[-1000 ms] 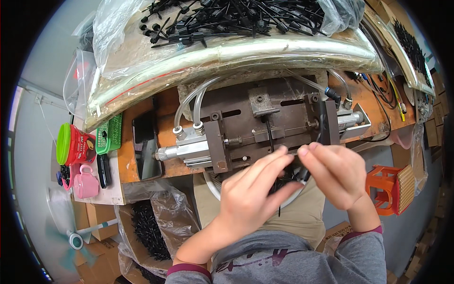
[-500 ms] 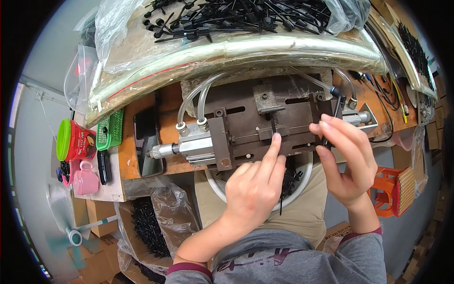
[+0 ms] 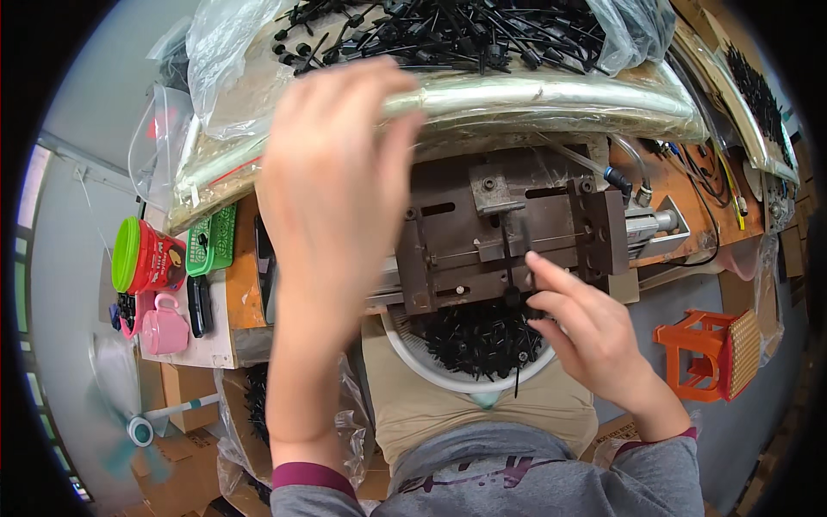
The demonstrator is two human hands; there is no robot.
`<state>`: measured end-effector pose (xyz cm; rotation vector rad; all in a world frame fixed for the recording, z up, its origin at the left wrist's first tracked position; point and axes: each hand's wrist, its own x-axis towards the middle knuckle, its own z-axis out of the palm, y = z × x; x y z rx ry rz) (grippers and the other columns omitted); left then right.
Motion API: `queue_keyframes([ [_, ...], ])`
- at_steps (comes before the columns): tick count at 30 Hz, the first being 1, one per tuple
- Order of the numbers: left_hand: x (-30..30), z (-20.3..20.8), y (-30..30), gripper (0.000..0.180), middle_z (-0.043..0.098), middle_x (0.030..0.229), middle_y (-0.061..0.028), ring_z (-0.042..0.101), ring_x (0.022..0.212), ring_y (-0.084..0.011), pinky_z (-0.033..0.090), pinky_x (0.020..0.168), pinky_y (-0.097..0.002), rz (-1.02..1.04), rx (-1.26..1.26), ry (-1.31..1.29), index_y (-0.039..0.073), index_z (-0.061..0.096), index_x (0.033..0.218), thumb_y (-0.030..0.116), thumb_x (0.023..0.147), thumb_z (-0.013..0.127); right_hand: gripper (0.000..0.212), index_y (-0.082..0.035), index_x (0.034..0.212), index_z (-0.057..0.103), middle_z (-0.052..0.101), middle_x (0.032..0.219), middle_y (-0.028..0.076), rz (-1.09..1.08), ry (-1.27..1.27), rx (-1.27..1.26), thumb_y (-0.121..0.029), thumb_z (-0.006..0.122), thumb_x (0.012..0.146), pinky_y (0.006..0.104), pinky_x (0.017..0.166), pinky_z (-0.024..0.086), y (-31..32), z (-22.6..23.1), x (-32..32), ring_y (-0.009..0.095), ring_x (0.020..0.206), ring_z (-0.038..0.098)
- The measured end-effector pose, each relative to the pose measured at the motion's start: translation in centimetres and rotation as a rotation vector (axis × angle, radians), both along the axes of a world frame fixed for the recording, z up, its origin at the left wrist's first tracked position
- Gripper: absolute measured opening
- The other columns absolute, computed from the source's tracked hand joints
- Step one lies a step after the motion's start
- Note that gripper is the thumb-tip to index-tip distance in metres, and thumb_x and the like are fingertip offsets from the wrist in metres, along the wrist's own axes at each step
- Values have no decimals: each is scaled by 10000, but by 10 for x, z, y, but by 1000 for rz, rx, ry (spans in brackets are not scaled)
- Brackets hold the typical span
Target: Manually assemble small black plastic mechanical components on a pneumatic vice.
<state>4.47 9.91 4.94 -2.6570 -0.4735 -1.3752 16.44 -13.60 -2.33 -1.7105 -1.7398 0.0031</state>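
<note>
My left hand [image 3: 332, 164] is raised over the left part of the plastic-covered ledge, just short of the heap of black stick-like parts [image 3: 465, 34]. Motion smears its fingers. My right hand [image 3: 590, 332] is closed at the front of the brown metal fixture [image 3: 551, 246], pinching a thin black stick-like part [image 3: 528, 237], which is blurred. Beside that stands another black stick [image 3: 508, 258], lying across the fixture's small centre block. Below, a white round basket [image 3: 431, 366] on my lap holds many similar black parts [image 3: 469, 345].
Air cylinders flank the fixture, the right cylinder [image 3: 650, 226] with clear hoses. Left are a green basket [image 3: 226, 237], a red tub [image 3: 159, 258] and a pink cup [image 3: 165, 327]. An orange stool [image 3: 702, 353] stands right; a fan [image 3: 138, 431] is lower left.
My left hand has left the fixture's centre and swung up and left toward the heap. My right hand has come down and left to the fixture's front with the black stick.
</note>
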Motion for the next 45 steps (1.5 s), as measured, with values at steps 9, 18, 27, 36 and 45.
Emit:
queue_keyframes([
  [9, 13, 15, 41, 198, 753, 947, -103, 704, 808, -208, 547, 785, -319, -158, -297, 149, 26, 753, 1048, 62, 857, 721, 302, -46, 963, 644, 641, 1359, 147, -10, -219, -130, -49, 808, 709, 293, 581, 514, 17, -1, -5, 214, 642, 637],
  [18, -36, 8, -45, 279, 669, 1038, -69, 676, 817, -122, 584, 643, -212, -388, -740, 63, 17, 761, 971, 20, 716, 874, 248, -30, 993, 667, 696, 933, 110, -37, 44, 136, -63, 781, 776, 335, 632, 539, 62, 50, 38, 233, 693, 666],
  [27, -35, -73, -122, 263, 670, 1315, -144, 659, 625, -193, 512, 579, -281, -183, -437, 305, 55, 713, 986, 123, 752, 814, 236, -29, 1003, 667, 693, 825, 98, -302, -307, 166, -105, 750, 796, 313, 677, 527, 160, 74, 119, 222, 675, 637],
  [36, -25, -79, -115, 263, 681, 1305, -118, 642, 593, -168, 502, 573, -265, -126, -324, 423, 71, 710, 946, 158, 725, 823, 195, -19, 997, 676, 638, 897, 81, -79, -207, 242, -13, 727, 808, 323, 683, 514, 113, 72, 80, 226, 779, 641],
  [45, 1, -5, -31, 233, 747, 957, -85, 692, 760, -219, 538, 679, -315, -215, -164, -31, 61, 745, 998, 70, 775, 808, 306, 3, 991, 626, 606, 1191, 190, -26, -27, 41, 21, 786, 731, 402, 808, 555, 16, 25, 13, 353, 1004, 648],
])
